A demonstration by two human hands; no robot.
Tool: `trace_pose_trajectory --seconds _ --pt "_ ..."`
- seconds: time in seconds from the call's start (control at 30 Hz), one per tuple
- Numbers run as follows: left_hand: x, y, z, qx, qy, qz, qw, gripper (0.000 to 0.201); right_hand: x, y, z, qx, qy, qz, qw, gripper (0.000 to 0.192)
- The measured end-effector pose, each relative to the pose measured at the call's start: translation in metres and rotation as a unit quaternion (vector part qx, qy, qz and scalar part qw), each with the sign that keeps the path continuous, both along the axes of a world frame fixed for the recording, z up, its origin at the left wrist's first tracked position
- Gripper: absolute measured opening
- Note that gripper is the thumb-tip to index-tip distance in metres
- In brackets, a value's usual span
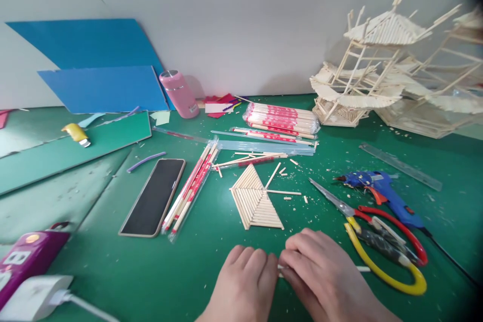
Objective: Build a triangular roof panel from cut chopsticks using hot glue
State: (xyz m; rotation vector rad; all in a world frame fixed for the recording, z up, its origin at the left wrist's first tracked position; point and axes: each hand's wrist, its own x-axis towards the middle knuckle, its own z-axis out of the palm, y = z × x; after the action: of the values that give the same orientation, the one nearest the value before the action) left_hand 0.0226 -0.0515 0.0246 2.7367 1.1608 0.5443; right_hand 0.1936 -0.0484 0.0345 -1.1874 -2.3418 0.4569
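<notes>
Open green worktop (pixel 158 271) lies left of the left hand (pixel 243 282), bounded farther left by the phone (pixel 153 196) and the wrapped chopsticks (pixel 190 188) beside it. Ahead of both hands, the glued stick fan panel (pixel 254 201) blocks the near centre. Right of the right hand (pixel 324 274), the scissors (pixel 377 236) and blue glue gun (pixel 381 193) crowd the path, and the stick pavilion models (pixel 377 70) close off the far right.

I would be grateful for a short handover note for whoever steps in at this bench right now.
Left hand and right hand meet at the near table edge, pinching a thin wooden stick between them.
Just beyond lies a glued fan-shaped stick panel; scissors and blue glue gun sit to the right, wrapped stick packs behind.
Finished stick models stand at the back right.
Loose sticks remain unglued.
</notes>
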Motion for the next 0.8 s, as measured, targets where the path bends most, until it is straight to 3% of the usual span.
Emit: trace_pose_trajectory --seconds 0.23,0.4,0.5,0.57,0.63,0.7,0.8 --pt "0.000 -0.002 0.000 0.011 0.006 -0.009 1.000 0.031 0.001 -0.005 -0.004 -0.020 0.001 -0.013 1.000 0.020" --pt "0.001 0.004 0.002 0.012 -0.007 -0.031 0.999 0.030 0.009 -0.004 0.008 -0.016 0.010 -0.032 0.999 0.016" --pt "-0.004 0.017 0.011 0.003 -0.041 -0.030 0.999 0.027 0.041 -0.007 0.013 0.073 0.022 -0.124 0.989 0.021" --pt "-0.011 0.029 0.021 -0.027 -0.111 0.002 0.993 0.023 0.073 -0.013 0.007 0.086 0.035 -0.275 0.957 0.020" --pt "-0.019 0.044 0.031 -0.070 -0.210 0.064 0.973 0.018 0.105 -0.022 -0.007 0.050 -0.015 -0.347 0.936 0.023" --pt "-0.024 0.059 0.039 -0.162 -0.262 0.144 0.940 0.016 0.129 -0.030 -0.025 0.014 -0.088 -0.357 0.930 0.035" --pt "-0.024 0.080 0.046 -0.266 -0.420 0.229 0.837 0.016 0.145 -0.034 -0.046 -0.002 -0.150 -0.319 0.936 0.046"
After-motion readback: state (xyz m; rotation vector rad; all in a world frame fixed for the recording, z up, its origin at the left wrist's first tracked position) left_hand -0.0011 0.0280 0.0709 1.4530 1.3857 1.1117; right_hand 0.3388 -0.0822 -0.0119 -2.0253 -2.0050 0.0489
